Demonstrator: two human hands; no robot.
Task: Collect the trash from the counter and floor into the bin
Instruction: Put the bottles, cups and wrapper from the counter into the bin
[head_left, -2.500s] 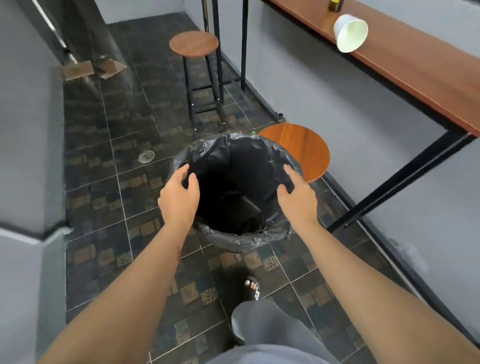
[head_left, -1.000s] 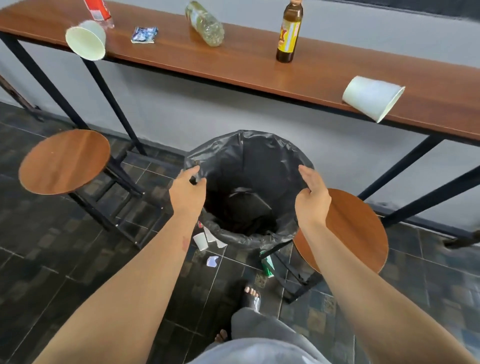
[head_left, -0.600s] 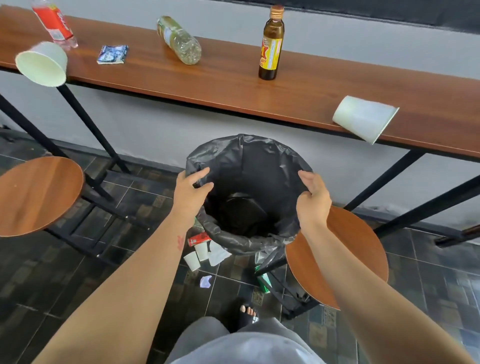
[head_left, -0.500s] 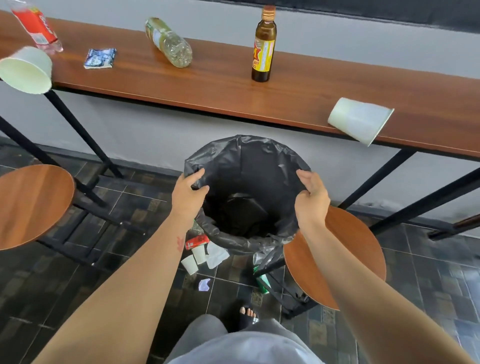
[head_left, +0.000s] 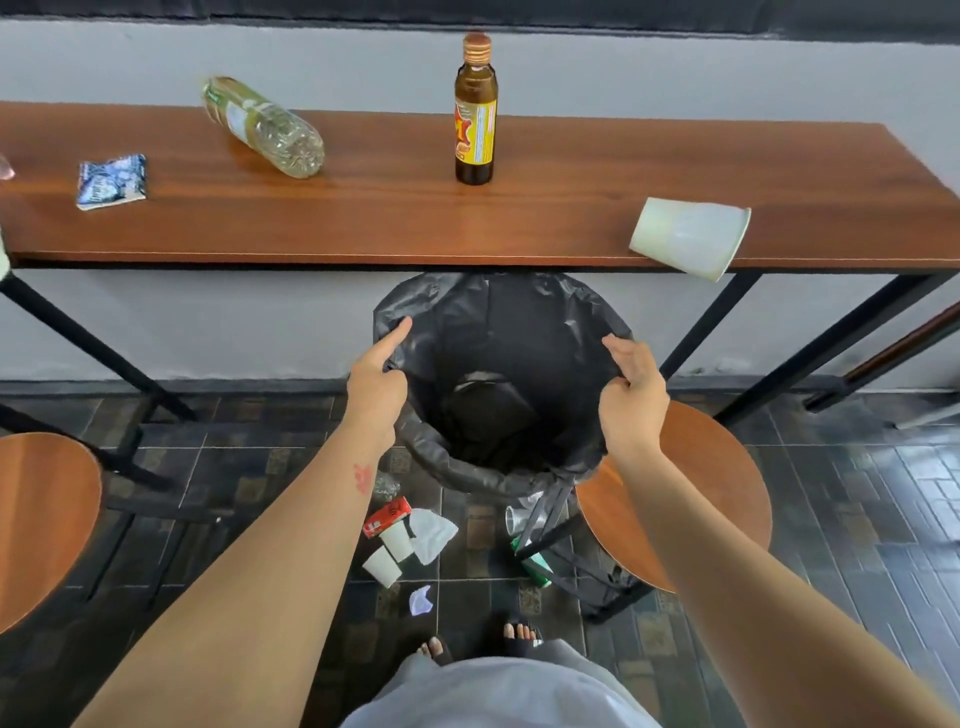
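I hold a bin lined with a black bag (head_left: 498, 332) in the air in front of the wooden counter (head_left: 395, 223). My left hand (head_left: 376, 387) grips its left rim and my right hand (head_left: 631, 397) grips its right rim. On the counter lie a clear plastic bottle (head_left: 262, 126), a blue wrapper (head_left: 111, 181) and a tipped white paper cup (head_left: 688, 237); a brown glass bottle (head_left: 475, 111) stands upright. On the floor below the bin lie two small white cups (head_left: 389, 553), a red pack (head_left: 386, 516), crumpled tissue (head_left: 432, 534), a can (head_left: 519, 519) and a green carton (head_left: 532, 564).
A round wooden stool (head_left: 711, 493) stands just right of the bin, under my right forearm. Another stool (head_left: 41, 525) is at the left edge. Black metal counter legs (head_left: 696, 332) slant down on both sides. My sandalled feet (head_left: 478, 642) are on the dark tiled floor.
The view has swung from the floor to face the counter. I have carried the bin up close to the counter's front edge, with both hands staying on its rim.
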